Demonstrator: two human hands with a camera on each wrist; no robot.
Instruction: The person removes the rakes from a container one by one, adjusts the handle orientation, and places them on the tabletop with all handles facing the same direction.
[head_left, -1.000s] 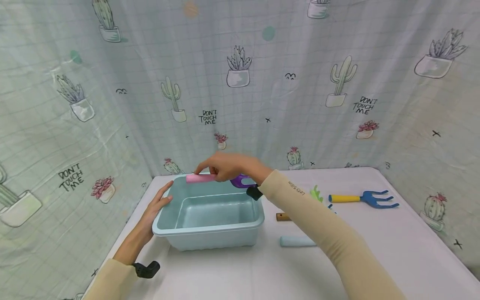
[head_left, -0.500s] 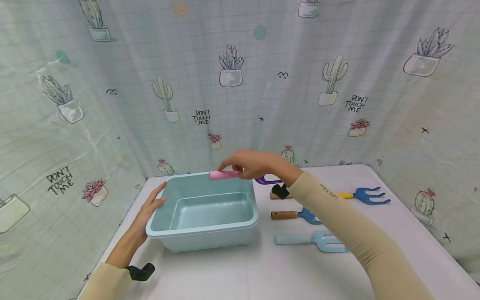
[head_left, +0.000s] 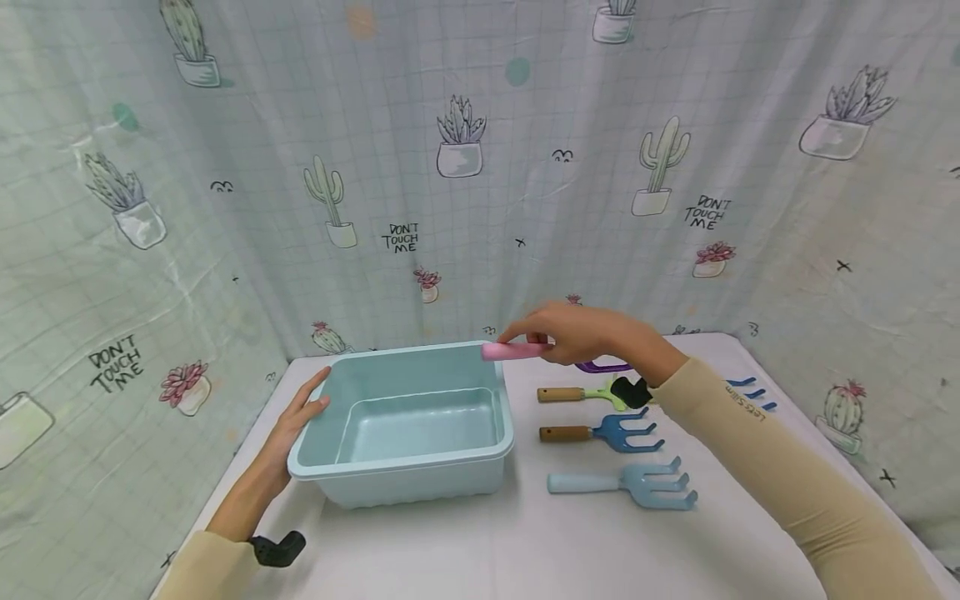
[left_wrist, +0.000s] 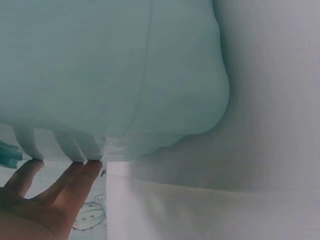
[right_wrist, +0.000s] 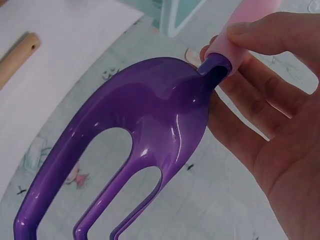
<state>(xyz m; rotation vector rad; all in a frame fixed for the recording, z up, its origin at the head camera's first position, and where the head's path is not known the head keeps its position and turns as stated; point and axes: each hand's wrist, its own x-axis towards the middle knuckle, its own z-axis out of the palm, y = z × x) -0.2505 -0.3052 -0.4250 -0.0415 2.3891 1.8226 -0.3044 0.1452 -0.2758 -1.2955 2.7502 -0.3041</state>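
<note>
My right hand [head_left: 581, 332] pinches the pink handle [head_left: 513, 351] of a purple garden fork [right_wrist: 125, 165] and holds it in the air just right of the tub's far right corner. Its purple tines [head_left: 602, 367] point right, above the table. A light blue plastic tub [head_left: 405, 425] stands on the white table with nothing inside. My left hand [head_left: 300, 412] rests flat with straight fingers [left_wrist: 75, 172] against the tub's left wall.
Three hand tools lie in a row right of the tub: a green one with a wooden handle [head_left: 581, 393], a blue fork with a wooden handle [head_left: 603, 433], and a pale blue fork [head_left: 626, 485]. Another blue fork [head_left: 750, 387] lies behind my right sleeve. Cactus-print curtains enclose the table.
My right hand has carried the pink-handled purple fork rightward, from over the tub's back rim to beyond its right corner. My left hand has stayed on the tub.
</note>
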